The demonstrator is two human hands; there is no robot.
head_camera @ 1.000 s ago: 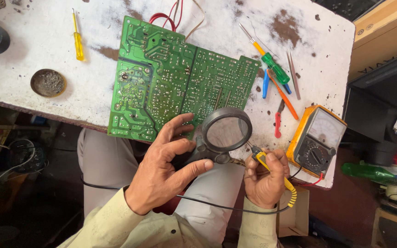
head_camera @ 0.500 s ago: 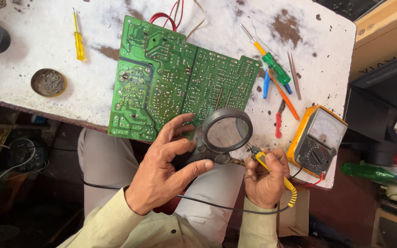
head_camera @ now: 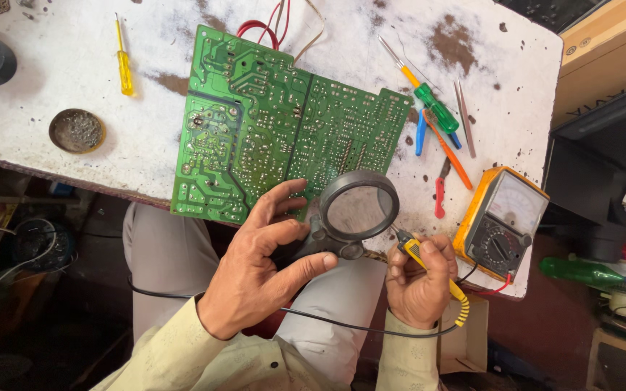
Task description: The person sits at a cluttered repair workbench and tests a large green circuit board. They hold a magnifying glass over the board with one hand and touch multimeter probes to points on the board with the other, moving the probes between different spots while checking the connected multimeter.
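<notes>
Holding round black-rimmed magnifying glass [head_camera: 359, 210] over green circuit board [head_camera: 277, 123] edge on scuffed white counter [head_camera: 38, 108], left hand [head_camera: 262, 271] fingers curled around handle. Right hand [head_camera: 418, 279] fingers closed on yellow ribbed probe [head_camera: 429, 264], near orange multimeter [head_camera: 501, 221].

Even, soft daylight on the table [head_camera: 52, 65]; no hard shadows or glare. Faint haze fills the lens [head_camera: 359, 206] just right of the left hand [head_camera: 259, 271]. Dim floor below both hands. Focus sharp throughout; slight wide-angle stretching at the edges.
</notes>
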